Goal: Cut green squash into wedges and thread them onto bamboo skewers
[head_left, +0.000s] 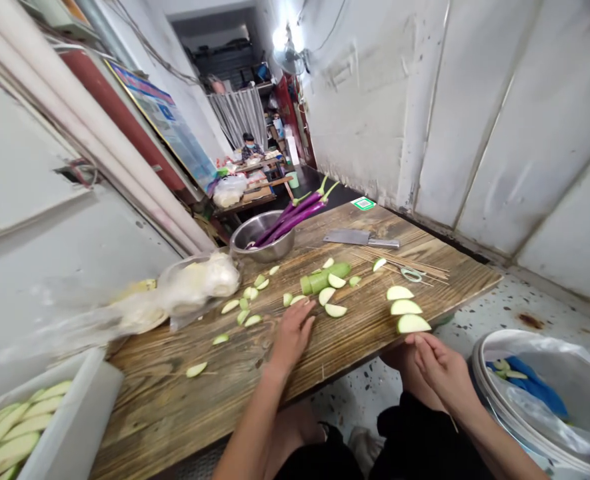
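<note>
My right hand (439, 367) is closed on a thin wooden skewer whose lower end (455, 424) sticks out below my palm. In a row just beyond its fingertips are three half-round slices of green-skinned zucchini (407, 307), apparently threaded on the skewer. My left hand (293, 333) reaches over the table, fingers stretched and thumb apart, its fingertips at a zucchini slice (299, 299); whether they touch it I cannot tell. Just beyond lies a cut green zucchini (325, 279), with loose slices (335, 311) scattered around it.
On the wooden table (175, 413) lie a cleaver (355, 237), bare skewers (409, 261) and scissors (411, 274). Purple eggplants (295, 219) rest in a steel bowl (269, 252). A white box (82, 413) of slices is left, a lined bucket (485, 360) right. A person (251, 150) sits far back.
</note>
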The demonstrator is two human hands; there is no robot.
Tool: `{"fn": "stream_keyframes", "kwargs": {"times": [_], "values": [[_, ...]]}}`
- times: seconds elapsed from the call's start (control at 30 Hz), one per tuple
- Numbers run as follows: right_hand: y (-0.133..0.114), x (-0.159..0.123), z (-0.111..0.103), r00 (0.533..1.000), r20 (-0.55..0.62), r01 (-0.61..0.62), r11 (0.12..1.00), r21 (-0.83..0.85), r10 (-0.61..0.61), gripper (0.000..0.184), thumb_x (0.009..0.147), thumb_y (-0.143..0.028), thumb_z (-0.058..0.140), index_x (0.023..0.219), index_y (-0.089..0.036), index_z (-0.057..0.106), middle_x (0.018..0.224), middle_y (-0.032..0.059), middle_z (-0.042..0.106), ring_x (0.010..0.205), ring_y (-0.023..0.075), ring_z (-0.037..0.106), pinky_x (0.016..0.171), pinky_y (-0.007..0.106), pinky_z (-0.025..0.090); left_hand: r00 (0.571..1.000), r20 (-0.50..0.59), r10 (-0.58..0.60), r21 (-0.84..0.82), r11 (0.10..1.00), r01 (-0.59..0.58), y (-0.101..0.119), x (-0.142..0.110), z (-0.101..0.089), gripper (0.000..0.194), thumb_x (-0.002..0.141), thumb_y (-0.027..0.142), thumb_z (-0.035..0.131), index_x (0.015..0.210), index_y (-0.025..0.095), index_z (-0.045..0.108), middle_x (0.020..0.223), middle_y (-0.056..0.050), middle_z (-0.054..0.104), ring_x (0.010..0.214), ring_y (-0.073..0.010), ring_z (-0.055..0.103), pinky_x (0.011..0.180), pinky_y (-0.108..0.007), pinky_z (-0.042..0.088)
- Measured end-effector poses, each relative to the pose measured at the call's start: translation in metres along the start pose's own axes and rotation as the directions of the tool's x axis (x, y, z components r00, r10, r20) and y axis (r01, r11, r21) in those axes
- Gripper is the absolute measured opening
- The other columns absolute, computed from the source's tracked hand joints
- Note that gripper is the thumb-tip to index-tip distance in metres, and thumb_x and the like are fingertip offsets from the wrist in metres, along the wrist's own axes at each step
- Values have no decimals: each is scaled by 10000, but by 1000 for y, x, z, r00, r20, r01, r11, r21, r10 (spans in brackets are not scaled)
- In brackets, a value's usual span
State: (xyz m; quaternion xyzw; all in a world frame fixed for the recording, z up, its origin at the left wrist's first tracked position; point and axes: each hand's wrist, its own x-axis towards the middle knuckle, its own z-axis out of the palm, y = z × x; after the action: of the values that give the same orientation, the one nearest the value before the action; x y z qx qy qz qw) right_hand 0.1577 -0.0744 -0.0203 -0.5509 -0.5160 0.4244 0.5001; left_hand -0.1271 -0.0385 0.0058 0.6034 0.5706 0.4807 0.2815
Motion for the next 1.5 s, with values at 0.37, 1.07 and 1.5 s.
{"fn": "stream_keyframes", "kwargs": {"times": [0.37,1.07,1.5], "values": [[10,-4,-15,994,105,25,1000,-3,-24,297,840,-433,428,862,-172,568,491,-46,408,436,105,388,411,214,304,784,616,74,521,708,-476,19,42,31,541,738,54,408,1229,265,488,1117,-64,583,1069,-198,473,1009,-400,238],[1,-7,9,974,224,21,1000,17,-24,286,870,-413,371,813,-176,520,442,-73,356,399,88,312,403,199,262,995,-40,-90,61,994,93,-5,37,58,427,643,225,669,1065,209,609,917,-56,638,832,-191,564,860,-323,397],[-41,0,95,785,566,339,939,-52,-252,290,877,-332,353,743,-180,559,552,-12,477,488,115,417,451,201,295,777,33,-628,-841,403,361,-26,31,-32,115,748,125,602,855,103,568,906,-138,657,817,-177,647,681,-257,540]]}}
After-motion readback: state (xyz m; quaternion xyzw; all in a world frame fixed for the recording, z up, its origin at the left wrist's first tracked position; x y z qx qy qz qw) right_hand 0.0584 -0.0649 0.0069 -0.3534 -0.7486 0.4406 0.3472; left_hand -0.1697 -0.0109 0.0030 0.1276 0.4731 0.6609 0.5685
